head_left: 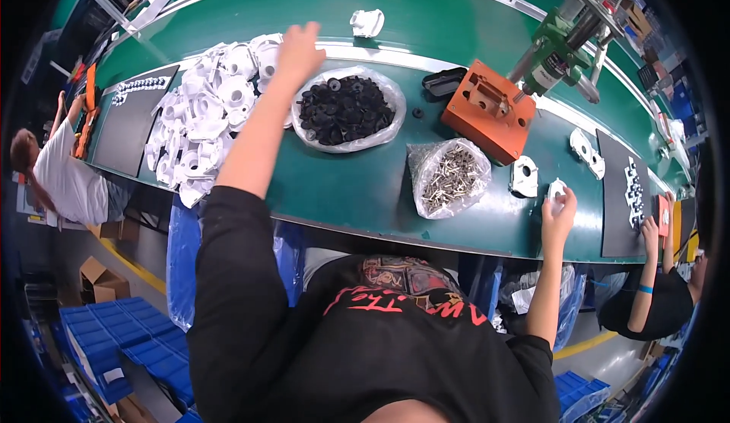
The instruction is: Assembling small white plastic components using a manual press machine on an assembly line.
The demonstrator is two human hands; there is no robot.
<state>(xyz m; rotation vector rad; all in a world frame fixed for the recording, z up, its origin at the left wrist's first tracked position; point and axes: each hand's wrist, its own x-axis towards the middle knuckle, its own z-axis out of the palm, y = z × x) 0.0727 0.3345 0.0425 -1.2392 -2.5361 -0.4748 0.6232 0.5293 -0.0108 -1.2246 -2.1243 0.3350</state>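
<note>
My left hand (pixel 301 56) is stretched out over the far right end of a heap of white plastic housings (pixel 201 111). Its fingers are apart, with nothing visible in them. Just right of that arm, a clear plastic bag (pixel 399 122) holds black round rubber-like pieces (pixel 346 109). Low on the right side of the bench, my right hand (pixel 559 214) has its fingers closed around a small white plastic part (pixel 557 188). Another white housing (pixel 524 177) lies to the left of that hand. A single white housing (pixel 367 23) sits on the green belt beyond the bags.
An orange fixture block (pixel 490 111) stands under a green press (pixel 551 69). In front of it is a bag of metal pins (pixel 454 178). A black case (pixel 444 82) touches the block's left side. Dark mats (pixel 133 126) flank the bench, with people working at both sides.
</note>
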